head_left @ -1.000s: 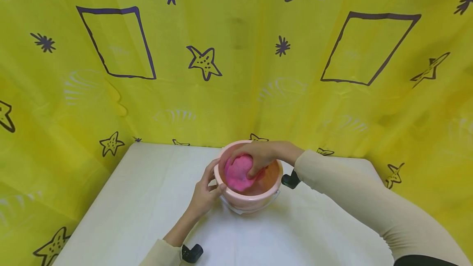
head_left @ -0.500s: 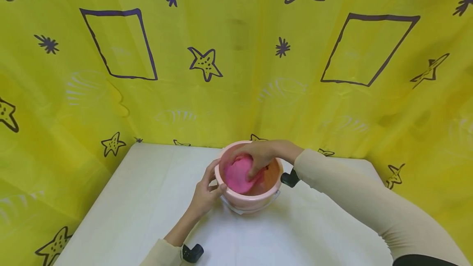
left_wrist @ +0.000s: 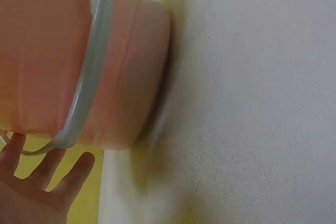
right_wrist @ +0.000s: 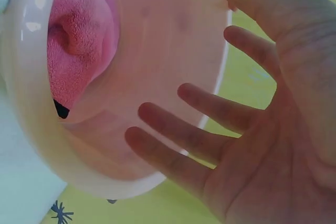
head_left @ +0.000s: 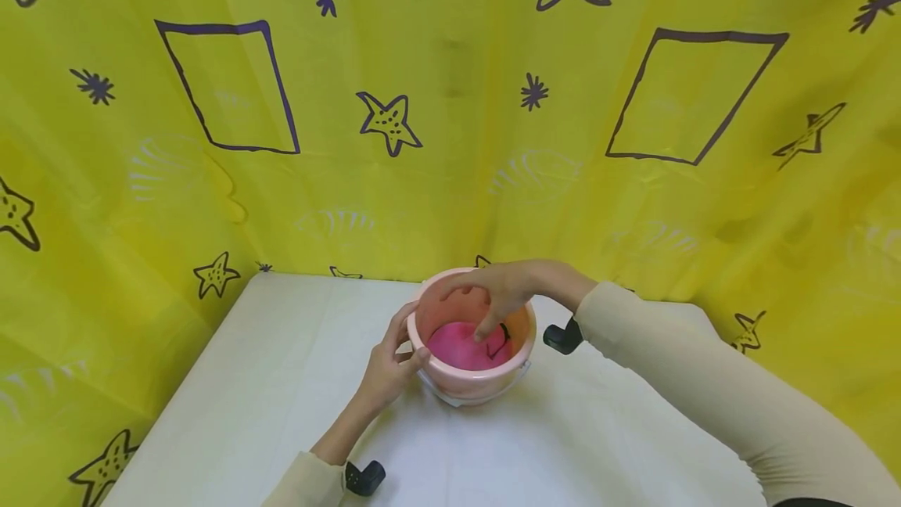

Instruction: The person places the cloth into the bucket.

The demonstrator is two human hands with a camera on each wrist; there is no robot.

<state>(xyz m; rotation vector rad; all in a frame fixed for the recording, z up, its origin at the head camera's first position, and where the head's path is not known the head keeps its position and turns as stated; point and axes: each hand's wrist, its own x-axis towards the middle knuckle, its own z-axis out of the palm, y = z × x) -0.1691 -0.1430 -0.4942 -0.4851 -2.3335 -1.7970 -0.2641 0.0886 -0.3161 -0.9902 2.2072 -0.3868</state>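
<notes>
A pale pink bucket [head_left: 470, 386] stands upright on the white table. My left hand [head_left: 391, 366] grips its rim at the left, thumb near the front and fingers along the outer side. In the left wrist view, several fingers of that hand [left_wrist: 37, 195] lie by the bucket wall and its pale handle [left_wrist: 93, 66]. A fuzzy pink cloth [right_wrist: 86, 40] lies bunched low inside the bucket, with a black strip at its edge. Above it, my right hand [head_left: 503, 288] hovers over the opening, fingers spread and holding nothing.
The white table [head_left: 267, 366] spreads around the bucket on both sides and in front. A yellow curtain [head_left: 450, 202] with drawn stars hangs behind and along the sides, close to the bucket at the back.
My right hand has let go of the pink cloth and risen from it. The cloth now lies lower and flatter in the bucket. My left hand keeps its hold on the rim.
</notes>
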